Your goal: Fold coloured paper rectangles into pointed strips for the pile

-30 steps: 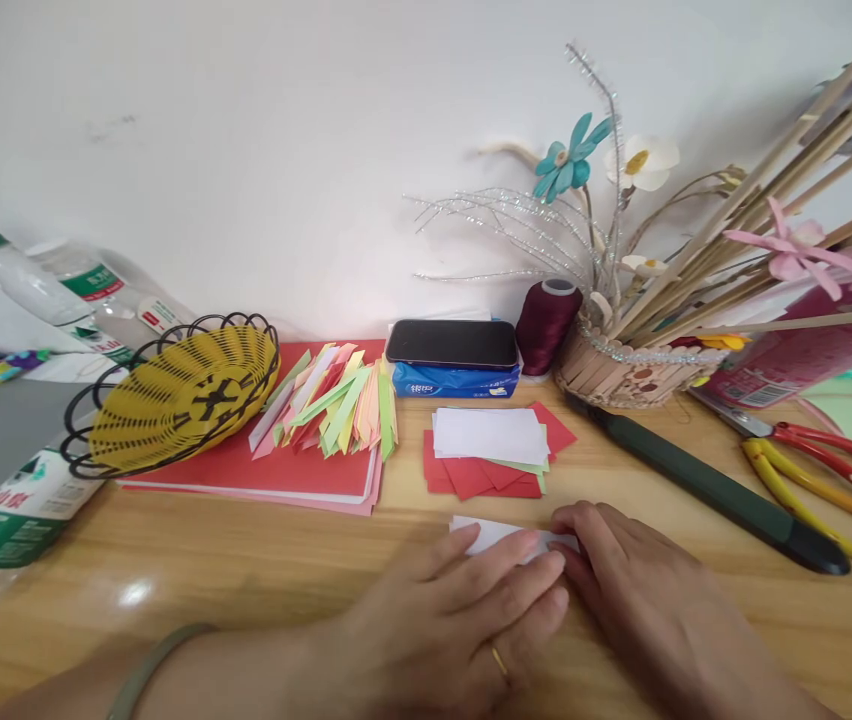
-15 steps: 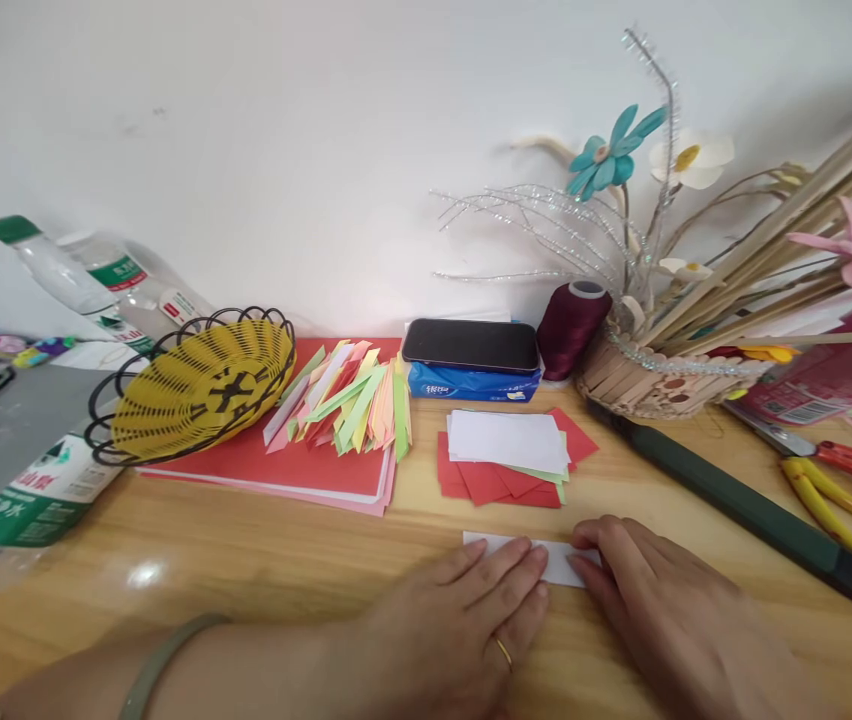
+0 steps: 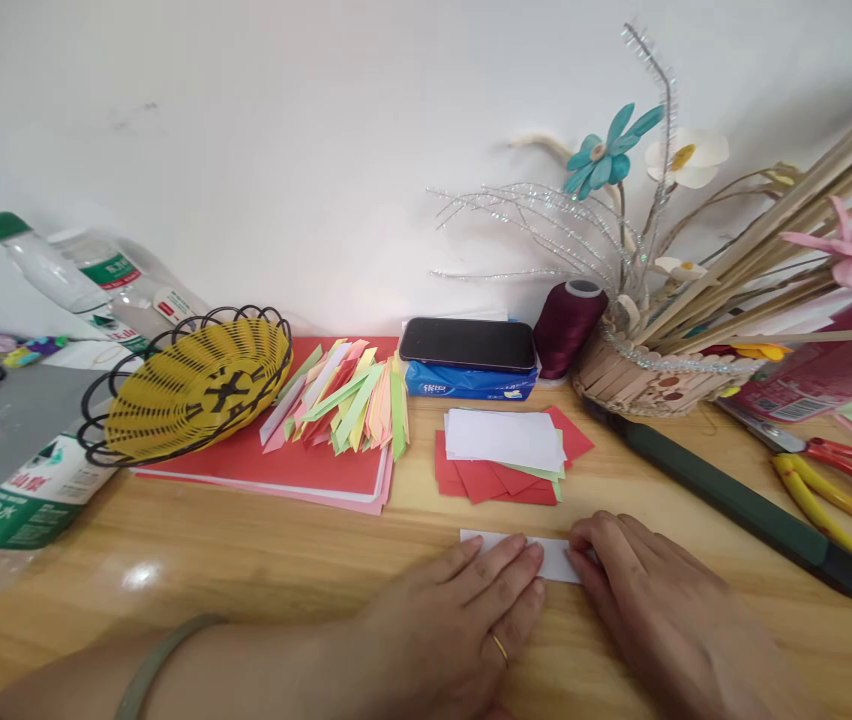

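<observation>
A narrow white paper strip [image 3: 559, 560] lies on the wooden table. My left hand [image 3: 463, 610] rests on its left part with the fingers stretched out flat; a ring is on one finger. The thumb and index finger of my right hand [image 3: 643, 590] pinch the strip's right end, which they partly cover. Just beyond the hands is a small pile of cut paper, with a white sheet [image 3: 502, 438] on top of red pieces [image 3: 486, 484] and a green one.
A yellow basket [image 3: 201, 390] and folded colored strips [image 3: 358, 395] sit on red sheets [image 3: 246, 465]. Behind are a phone [image 3: 467, 344] on a blue packet [image 3: 471, 380], purple thread [image 3: 567, 325] and a flower holder [image 3: 658, 385]. A green-handled tool [image 3: 741, 500] and pliers [image 3: 823, 500] lie right.
The thumb and index finger of my right hand have closed together at the strip's right end. The whole view has shifted slightly, and my left hand stays flat on the strip.
</observation>
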`<state>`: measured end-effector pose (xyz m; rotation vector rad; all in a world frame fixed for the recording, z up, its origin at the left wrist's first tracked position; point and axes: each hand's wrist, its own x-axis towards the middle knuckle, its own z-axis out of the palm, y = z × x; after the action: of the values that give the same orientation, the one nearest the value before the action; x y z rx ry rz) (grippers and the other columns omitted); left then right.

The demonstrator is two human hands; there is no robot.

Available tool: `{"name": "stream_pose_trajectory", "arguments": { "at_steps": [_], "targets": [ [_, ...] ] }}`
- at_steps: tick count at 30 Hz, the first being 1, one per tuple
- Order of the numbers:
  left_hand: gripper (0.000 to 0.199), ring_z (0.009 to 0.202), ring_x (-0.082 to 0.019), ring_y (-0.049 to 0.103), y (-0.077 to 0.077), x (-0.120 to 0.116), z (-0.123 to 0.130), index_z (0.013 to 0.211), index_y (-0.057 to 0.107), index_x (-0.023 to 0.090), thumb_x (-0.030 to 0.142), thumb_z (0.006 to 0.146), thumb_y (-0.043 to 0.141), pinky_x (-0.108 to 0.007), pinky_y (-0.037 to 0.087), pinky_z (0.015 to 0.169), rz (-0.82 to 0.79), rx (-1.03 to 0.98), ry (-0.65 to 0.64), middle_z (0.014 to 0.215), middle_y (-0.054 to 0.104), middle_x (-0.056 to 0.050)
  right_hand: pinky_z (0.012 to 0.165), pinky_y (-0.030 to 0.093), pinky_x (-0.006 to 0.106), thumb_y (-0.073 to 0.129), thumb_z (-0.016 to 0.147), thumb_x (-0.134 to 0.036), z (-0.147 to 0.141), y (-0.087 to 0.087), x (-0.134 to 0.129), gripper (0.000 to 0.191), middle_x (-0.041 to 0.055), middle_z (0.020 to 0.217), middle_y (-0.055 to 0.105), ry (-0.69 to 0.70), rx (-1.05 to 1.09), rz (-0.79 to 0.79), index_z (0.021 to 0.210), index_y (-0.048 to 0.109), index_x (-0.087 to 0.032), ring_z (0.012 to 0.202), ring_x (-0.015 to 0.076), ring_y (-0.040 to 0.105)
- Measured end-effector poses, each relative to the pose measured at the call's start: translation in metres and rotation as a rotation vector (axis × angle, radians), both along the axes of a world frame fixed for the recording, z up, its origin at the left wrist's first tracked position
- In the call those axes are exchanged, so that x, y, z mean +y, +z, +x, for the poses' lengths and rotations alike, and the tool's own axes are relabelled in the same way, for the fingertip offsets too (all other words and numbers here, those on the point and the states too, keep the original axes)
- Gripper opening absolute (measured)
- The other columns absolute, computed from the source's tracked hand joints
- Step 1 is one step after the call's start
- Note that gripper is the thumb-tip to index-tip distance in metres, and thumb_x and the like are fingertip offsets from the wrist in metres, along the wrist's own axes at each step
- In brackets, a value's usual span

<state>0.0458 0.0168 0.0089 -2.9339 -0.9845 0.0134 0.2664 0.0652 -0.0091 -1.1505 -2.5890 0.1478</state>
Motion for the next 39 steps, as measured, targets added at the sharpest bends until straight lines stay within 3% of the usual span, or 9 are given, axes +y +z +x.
{"name": "stream_pose_trajectory", "arguments": {
  "at_steps": [5,8,12,15,23,27,31,39],
  "targets": [
    [0.070,0.136,-0.024,0.026,0.007,-0.001,0.001,0.136,0.033,0.003,0.057,0.093,0.022,-0.032,0.023,0.109,-0.070,-0.022,0.026,0.145,0.031,-0.017,0.059,0.047,0.029,0.030,0.093,-0.023,0.009,0.008,0.008,0.024,0.0042,0.077,0.055,-0.013,0.003,0.014,0.081,0.050,-0.020,0.067,0.0164,0.056],
    [0.072,0.136,-0.026,0.026,0.013,-0.001,0.001,0.136,0.033,0.000,0.057,0.093,0.025,-0.032,0.023,0.110,-0.143,-0.025,0.054,0.145,0.028,-0.019,0.068,0.050,0.032,0.032,0.094,-0.026,0.011,0.016,0.009,0.024,0.0086,0.091,0.061,0.003,0.013,0.123,0.094,0.054,-0.018,0.082,0.0190,0.060],
    [0.078,0.138,-0.029,0.018,0.014,-0.002,-0.001,0.140,0.024,-0.002,0.059,0.092,0.028,-0.035,0.018,0.112,-0.234,-0.069,0.112,0.147,0.020,-0.022,0.089,0.048,0.038,0.042,0.091,-0.031,0.000,0.017,-0.005,0.048,0.0135,0.129,0.054,0.266,-0.080,0.250,0.134,0.039,-0.010,0.118,0.0231,0.049],
    [0.078,0.138,-0.029,0.014,0.010,-0.003,-0.002,0.141,0.020,-0.002,0.059,0.092,0.024,-0.035,0.016,0.113,-0.275,-0.103,0.142,0.148,0.018,-0.021,0.088,0.050,0.038,0.046,0.086,-0.048,-0.006,0.011,-0.018,0.073,0.0197,0.139,0.041,0.373,-0.151,0.303,0.139,0.030,0.000,0.127,0.0271,0.040],
    [0.081,0.140,-0.026,0.006,0.005,-0.004,-0.010,0.142,0.015,0.000,0.062,0.091,0.026,-0.036,0.016,0.114,-0.256,-0.125,0.114,0.149,0.012,-0.020,0.089,0.049,0.038,0.045,0.082,-0.060,0.005,0.009,-0.014,0.092,0.0218,0.138,0.041,0.408,-0.143,0.274,0.144,0.013,0.000,0.127,0.0272,0.041],
    [0.082,0.139,-0.029,0.007,0.001,-0.013,-0.024,0.143,0.014,0.002,0.055,0.088,0.045,-0.040,0.020,0.113,-0.270,-0.093,0.149,0.149,0.012,-0.021,0.088,0.049,0.039,0.047,0.081,-0.063,0.001,0.012,-0.012,0.096,0.0227,0.136,0.044,0.401,-0.146,0.282,0.144,0.010,0.000,0.124,0.0271,0.045],
    [0.082,0.139,-0.029,0.011,-0.001,-0.020,-0.038,0.143,0.016,0.004,0.046,0.085,0.056,-0.042,0.022,0.112,-0.262,-0.074,0.189,0.148,0.017,-0.021,0.090,0.046,0.042,0.047,0.081,-0.061,0.000,0.010,-0.011,0.090,0.0208,0.136,0.045,0.410,-0.142,0.310,0.144,0.017,-0.004,0.123,0.0281,0.045],
    [0.075,0.139,-0.028,0.013,0.005,-0.018,-0.043,0.143,0.019,0.006,0.048,0.088,0.048,-0.046,0.023,0.111,-0.289,-0.094,0.199,0.149,0.017,-0.017,0.084,0.048,0.046,0.042,0.082,-0.065,0.016,0.018,-0.011,0.085,0.0221,0.128,0.052,0.380,-0.239,0.457,0.138,0.033,-0.002,0.114,0.0292,0.053]
  ]
}}
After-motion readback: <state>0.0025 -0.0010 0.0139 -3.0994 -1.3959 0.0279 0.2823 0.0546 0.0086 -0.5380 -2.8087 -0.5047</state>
